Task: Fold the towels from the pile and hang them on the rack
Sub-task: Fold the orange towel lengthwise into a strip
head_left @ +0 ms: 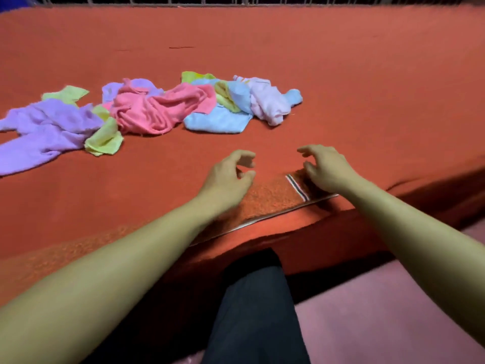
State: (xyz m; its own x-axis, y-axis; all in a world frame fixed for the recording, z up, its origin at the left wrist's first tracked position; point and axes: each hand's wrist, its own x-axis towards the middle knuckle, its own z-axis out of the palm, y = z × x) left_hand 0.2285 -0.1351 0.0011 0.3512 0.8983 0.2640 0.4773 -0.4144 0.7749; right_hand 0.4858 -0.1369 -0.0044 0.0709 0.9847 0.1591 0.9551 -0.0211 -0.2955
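Dark trouser leg (258, 311) at the very bottom of the view, with a pinkish floor (380, 324) off to its right, and both bare forearms reaching forward over the edge of a bed covered in a red-orange blanket (288, 61).

Left hand (228, 177) hovers over the blanket with fingers loosely curled and nothing in it. Right hand (325, 166) is much the same, fingers bent and relaxed, holding nothing, sitting right above an orange towel (273, 195) that lies flat at the near edge of the bed. That towel has a little striped band (298, 187) near its right end and it nearly blends into the blanket. Can't tell if the right palm actually touches it.

Further back and to the left is the towel pile (157, 109), all crumpled: a purple towel (47, 130) at the far left, a yellow-green one (105, 140) tucked against it, a pink towel (157, 109) in the middle, a light blue towel (217, 119) beside that, and a pale pink one (267, 101) on the right end. Pile is well apart from both hands.

White bars of a rack (210, 0) run along the top edge, behind the bed.
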